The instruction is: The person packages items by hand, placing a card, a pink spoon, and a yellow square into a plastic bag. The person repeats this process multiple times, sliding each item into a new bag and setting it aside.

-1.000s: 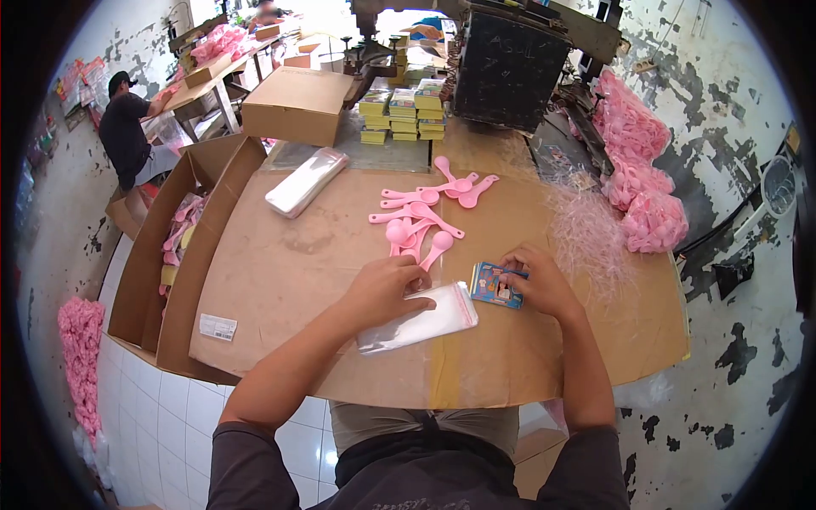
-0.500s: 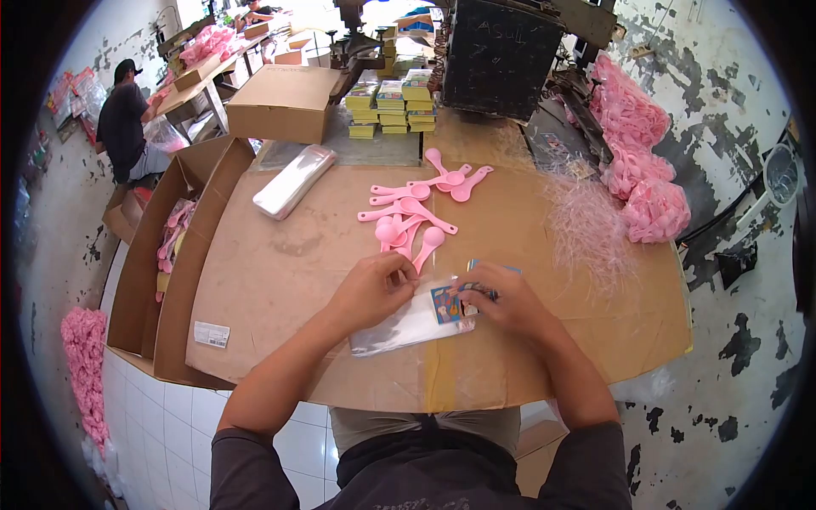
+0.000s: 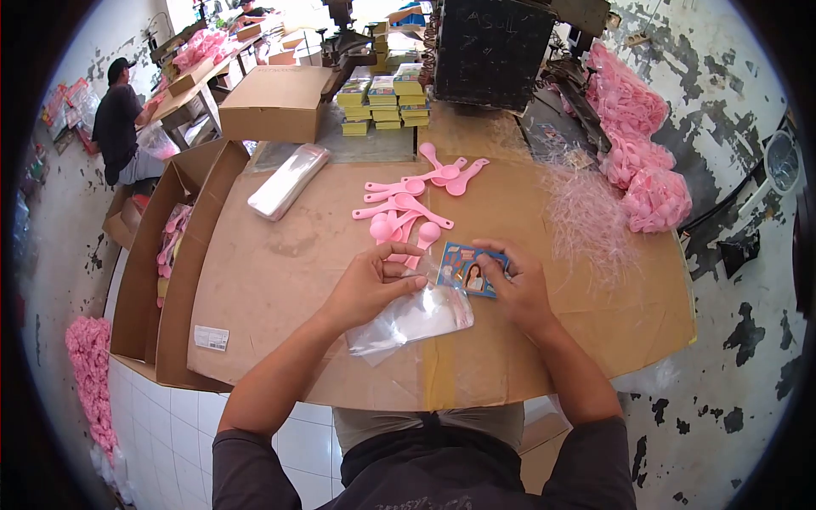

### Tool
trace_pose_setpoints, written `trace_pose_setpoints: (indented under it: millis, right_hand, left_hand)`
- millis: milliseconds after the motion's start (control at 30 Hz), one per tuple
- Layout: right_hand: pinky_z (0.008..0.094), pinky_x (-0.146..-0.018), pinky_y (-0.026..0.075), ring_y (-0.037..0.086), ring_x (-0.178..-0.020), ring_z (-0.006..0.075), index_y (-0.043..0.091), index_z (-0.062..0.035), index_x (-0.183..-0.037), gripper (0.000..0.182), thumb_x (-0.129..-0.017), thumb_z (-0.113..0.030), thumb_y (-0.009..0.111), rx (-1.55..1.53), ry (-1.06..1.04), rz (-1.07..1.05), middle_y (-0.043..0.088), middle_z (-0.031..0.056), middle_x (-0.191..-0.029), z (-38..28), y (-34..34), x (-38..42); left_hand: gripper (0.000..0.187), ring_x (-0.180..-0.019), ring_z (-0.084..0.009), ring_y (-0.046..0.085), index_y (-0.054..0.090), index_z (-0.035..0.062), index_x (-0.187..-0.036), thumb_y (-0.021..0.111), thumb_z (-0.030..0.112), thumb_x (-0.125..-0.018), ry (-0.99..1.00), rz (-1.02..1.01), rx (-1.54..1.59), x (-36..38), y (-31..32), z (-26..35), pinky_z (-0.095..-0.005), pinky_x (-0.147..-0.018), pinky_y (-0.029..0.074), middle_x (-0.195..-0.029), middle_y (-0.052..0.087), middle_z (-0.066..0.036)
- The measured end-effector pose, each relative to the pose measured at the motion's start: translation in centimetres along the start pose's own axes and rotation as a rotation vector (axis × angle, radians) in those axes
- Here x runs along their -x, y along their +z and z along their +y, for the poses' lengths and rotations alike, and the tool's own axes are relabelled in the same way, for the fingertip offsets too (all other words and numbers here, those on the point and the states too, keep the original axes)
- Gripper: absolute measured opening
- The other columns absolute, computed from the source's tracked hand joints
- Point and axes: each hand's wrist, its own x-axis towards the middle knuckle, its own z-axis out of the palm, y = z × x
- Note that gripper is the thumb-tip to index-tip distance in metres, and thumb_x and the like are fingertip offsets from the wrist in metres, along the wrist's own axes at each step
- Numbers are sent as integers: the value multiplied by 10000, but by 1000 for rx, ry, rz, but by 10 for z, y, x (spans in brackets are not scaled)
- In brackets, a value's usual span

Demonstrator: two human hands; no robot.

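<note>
My right hand (image 3: 520, 287) grips a small blue printed card (image 3: 466, 270) between thumb and fingers, its picture side facing up. My left hand (image 3: 374, 282) is curled at the near end of the spoon pile, with thumb and fingers at the raised edge of a clear plastic bag (image 3: 435, 293). That bag is the top one of a flat stack of clear bags (image 3: 408, 323) lying before me. The card's left edge is right at the bag's mouth. Just beyond my left hand lie several pink measuring spoons (image 3: 410, 204) in a loose pile.
Another bundle of clear bags (image 3: 289, 181) lies at the left. Stacks of cards (image 3: 384, 102) and a closed carton (image 3: 276, 102) stand at the back. An open carton (image 3: 187, 263) adjoins the left edge. Pink bundles (image 3: 654, 195) and stringy plastic (image 3: 591, 221) sit right. A person (image 3: 119, 123) sits far left.
My right hand has moved slightly right and up, and the card now shows its picture side more fully. My left thumb and fingers have spread at the bag, whose edge is lifted.
</note>
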Motion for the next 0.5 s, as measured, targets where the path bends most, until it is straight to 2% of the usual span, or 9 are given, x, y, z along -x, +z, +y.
trace_pose_setpoints:
  millis: [100,200,300,400,500]
  right_hand:
    - [306,-797,534,658,-912,126,710,2,-1183,209,-996,-79,664,-87,25,64,688,84,-1004,1,3,-1]
    - [307,-781,532,665,-893,148,714,-8,-1188,220,-978,-64,678,29,-91,-19,687,92,-998,-2,1,0]
    - [310,-770,528,674,-887,172,720,-21,-1183,230,-958,-60,694,266,-160,-225,684,102,-995,-21,-5,1]
    - [299,-735,516,671,-860,180,718,-41,-1200,261,-941,-62,708,219,-235,-326,675,103,-970,-9,0,2]
    - [291,-709,513,660,-843,152,708,-36,-1213,275,-941,-74,718,170,-278,-305,685,90,-966,-9,10,6]
  left_hand:
    - [471,-889,-108,715,532,-14,-1351,750,26,-935,-11,12,-28,2,5,4,-240,-767,567,-1013,772,-123]
    - [496,-886,-107,717,526,-10,-1371,755,26,-932,9,8,-60,3,6,1,-237,-764,559,-981,776,-116]
    - [525,-895,-104,715,513,-1,-1401,752,26,-934,22,-19,-89,4,10,1,-239,-770,559,-974,774,-112]
    - [538,-924,-113,717,499,4,-1424,740,23,-943,37,-64,-153,8,14,3,-253,-798,570,-991,767,-113]
    - [526,-960,-129,720,495,1,-1425,725,17,-953,61,-107,-138,11,19,2,-271,-833,582,-1018,757,-118]
